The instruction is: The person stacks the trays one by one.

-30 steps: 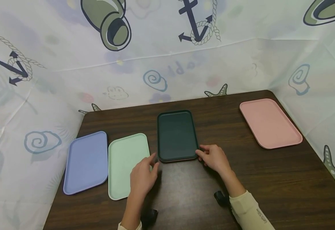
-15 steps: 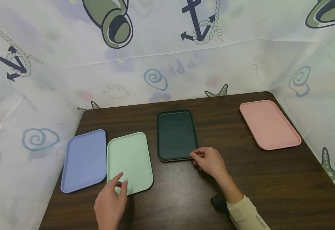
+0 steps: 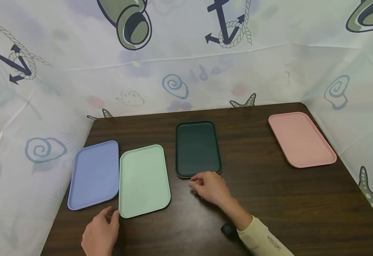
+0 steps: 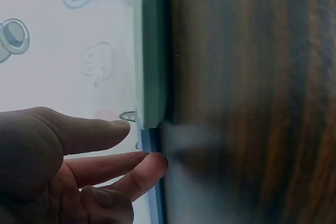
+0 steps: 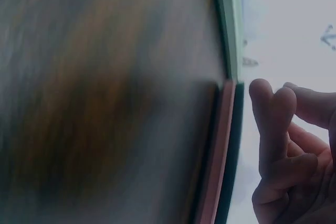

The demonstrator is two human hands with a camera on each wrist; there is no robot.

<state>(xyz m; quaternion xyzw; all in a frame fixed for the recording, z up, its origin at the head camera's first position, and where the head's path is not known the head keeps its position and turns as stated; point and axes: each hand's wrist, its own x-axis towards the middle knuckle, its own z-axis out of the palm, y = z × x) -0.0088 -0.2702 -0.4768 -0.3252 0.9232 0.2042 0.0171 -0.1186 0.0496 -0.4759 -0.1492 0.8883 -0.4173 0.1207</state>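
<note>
My left hand [image 3: 100, 233] is low over the table at the near-left corner of a light green tray [image 3: 145, 181], thumb and fingers apart with nothing between them. In the left wrist view, the fingertips overlap the edge of a blue tray [image 4: 152, 182] lying left of the green one. My right hand [image 3: 210, 188] hovers just in front of a dark green tray [image 3: 198, 147], fingers loosely bent and holding nothing. Seen edge-on in the right wrist view, a pinkish tray [image 5: 216, 166] lies directly beneath the dark green one.
A pink tray [image 3: 301, 140] lies by itself at the table's far right. The dark wooden table [image 3: 250, 142] meets a white printed cloth [image 3: 205, 81] at the back and both sides.
My left hand has moved from beside the dark green tray, left across the light green one, to its near corner. My right hand has left the dark green tray's right corner, moving left and nearer.
</note>
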